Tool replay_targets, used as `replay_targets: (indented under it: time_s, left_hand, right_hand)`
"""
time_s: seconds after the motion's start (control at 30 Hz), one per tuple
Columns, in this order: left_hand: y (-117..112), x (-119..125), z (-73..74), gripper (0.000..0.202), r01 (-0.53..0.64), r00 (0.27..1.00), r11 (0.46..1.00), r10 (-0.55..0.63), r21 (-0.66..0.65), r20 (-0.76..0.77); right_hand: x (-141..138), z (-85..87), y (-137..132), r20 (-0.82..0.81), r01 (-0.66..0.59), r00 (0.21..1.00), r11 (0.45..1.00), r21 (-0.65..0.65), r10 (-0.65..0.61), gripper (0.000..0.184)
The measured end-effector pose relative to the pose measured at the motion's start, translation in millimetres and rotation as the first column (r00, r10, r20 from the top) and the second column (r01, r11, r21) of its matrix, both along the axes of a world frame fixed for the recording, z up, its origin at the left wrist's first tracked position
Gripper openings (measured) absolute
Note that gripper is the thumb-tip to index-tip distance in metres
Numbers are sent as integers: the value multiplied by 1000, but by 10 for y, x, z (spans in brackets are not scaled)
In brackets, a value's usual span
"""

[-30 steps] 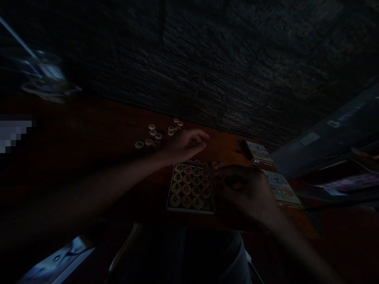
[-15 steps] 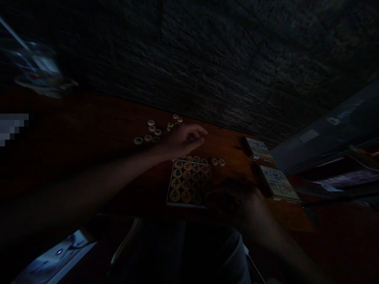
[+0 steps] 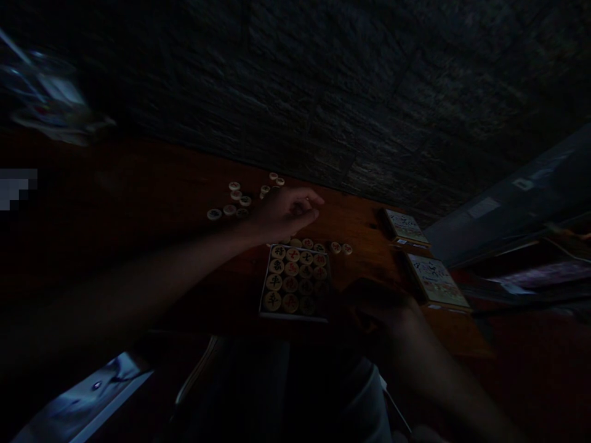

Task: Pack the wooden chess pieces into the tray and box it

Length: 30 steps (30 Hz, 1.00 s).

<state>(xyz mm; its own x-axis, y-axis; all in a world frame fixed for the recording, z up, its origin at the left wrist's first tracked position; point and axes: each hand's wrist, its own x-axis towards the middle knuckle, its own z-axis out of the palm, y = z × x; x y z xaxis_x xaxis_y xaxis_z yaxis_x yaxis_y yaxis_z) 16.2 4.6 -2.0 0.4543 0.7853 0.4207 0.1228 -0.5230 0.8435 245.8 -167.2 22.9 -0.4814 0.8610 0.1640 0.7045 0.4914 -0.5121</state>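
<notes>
A shallow square box (image 3: 263, 280) near the table's front edge holds rows of round xiangqi pieces with red and black characters. Its lower right corner is lost in shadow. My left hand (image 3: 289, 212) hovers beyond the box, fingers loosely curled, thumb and index finger apart; no piece shows between them. Loose xiangqi pieces (image 3: 229, 210) lie behind and left of that hand, partly covered by it. To the right of the box my right hand (image 3: 388, 311) is bent down, its fingers too dark to make out. Two xiangqi pieces (image 3: 341, 248) lie side by side past the box's far right corner.
Two flat printed boxes (image 3: 434, 280) lie on the right of the wooden table (image 3: 355, 215). A dark stone wall (image 3: 295, 92) runs along its back. At the far left stands a clear container (image 3: 60, 92). A pale printed box (image 3: 92, 400) is below, at lower left.
My right hand has shifted slightly right, away from the box, and more of the pieces in its right column show. My left hand stays almost in place. The view has tilted slightly.
</notes>
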Motion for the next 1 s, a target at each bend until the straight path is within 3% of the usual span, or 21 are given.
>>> replay_targets:
  time_s: [0.17, 0.33, 0.43, 0.53, 0.63, 0.77, 0.87, 1.0]
  left_hand:
    - [17, -2, -17, 32, -1, 1000, 1000, 1, -12, -4]
    - [29, 0, -30, 32, -6, 1000, 1000, 6, -25, 12]
    - [50, -2, -40, 31, -18, 999, 999, 18, -29, 29]
    - [86, 3, -45, 26, -111, 993, 993, 110, 27, 31]
    - [159, 16, -31, 22, -209, 976, 976, 204, 67, 79]
    - [343, 10, 54, 21, -340, 922, 940, 326, 32, 210]
    - [524, -61, 169, 19, -405, 867, 912, 407, -70, 286]
    - [767, -230, 317, 10, -473, 760, 852, 523, -224, 385]
  right_hand:
    - [17, -29, 12, 35, -13, 999, 998, -54, 15, 38]
    - [27, -74, 6, 32, -19, 999, 1000, -24, 20, 36]
    - [22, -17, 8, 6, 9, 1000, 999, 41, -9, 34]
    - [29, 95, 69, 0, 36, 999, 987, 157, -37, 29]
    - [65, 191, 230, 1, 97, 995, 971, 219, -99, 21]
    - [161, 243, 588, -90, 241, 970, 952, 190, -228, 18]
    - [265, 249, 853, -205, 307, 939, 942, 137, -276, 21]
    - [361, 259, 1028, -223, 331, 927, 937, 109, -302, 25]
